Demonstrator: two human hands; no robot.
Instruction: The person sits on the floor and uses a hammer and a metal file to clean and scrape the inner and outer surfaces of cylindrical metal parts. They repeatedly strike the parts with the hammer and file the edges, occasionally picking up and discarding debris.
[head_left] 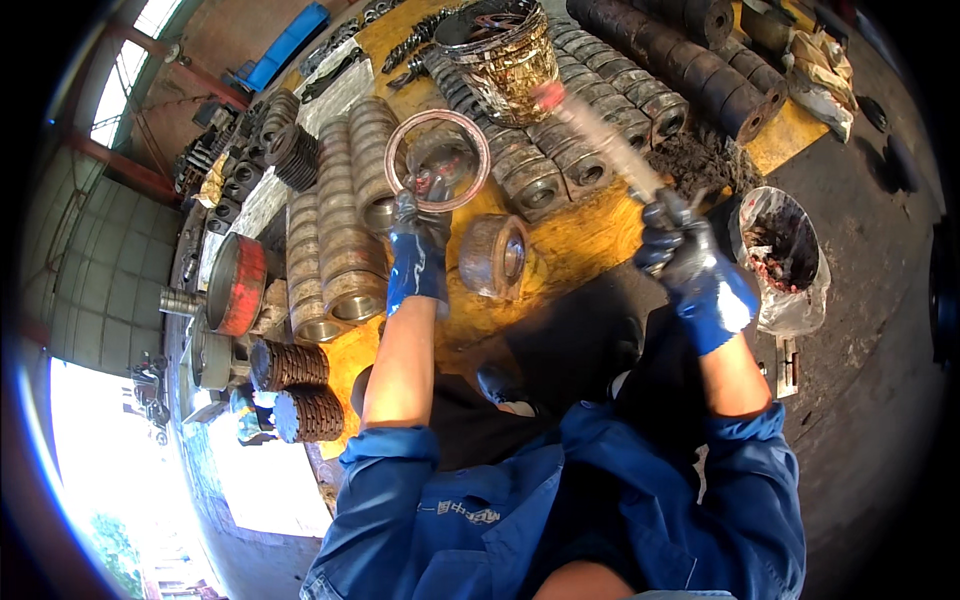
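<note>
My left hand (418, 255), in a dark-stained blue glove, grips a flat metal ring (481, 165) by its near edge and holds it up over the yellow bench. Reddish-brown smears mark the ring's face. My right hand (690, 262), gloved in blue with wet black stains, is closed round a long pale stick-like handle (612, 143). The handle points up and to the left; its reddish far end is motion-blurred near the bucket. Just below the ring stands a thick brown metal bushing (487, 258) on the yellow surface. Behind the ring, another round part is partly hidden.
A grease-caked bucket (508, 75) stands at the back among rows of metal rings (545, 180). Left are stacked cylinders (350, 255), a red-sided drum (238, 285) and toothed discs (305, 415). At right, a plastic-lined container (790, 300) holds dark reddish muck, near a dark crumbly heap (708, 165).
</note>
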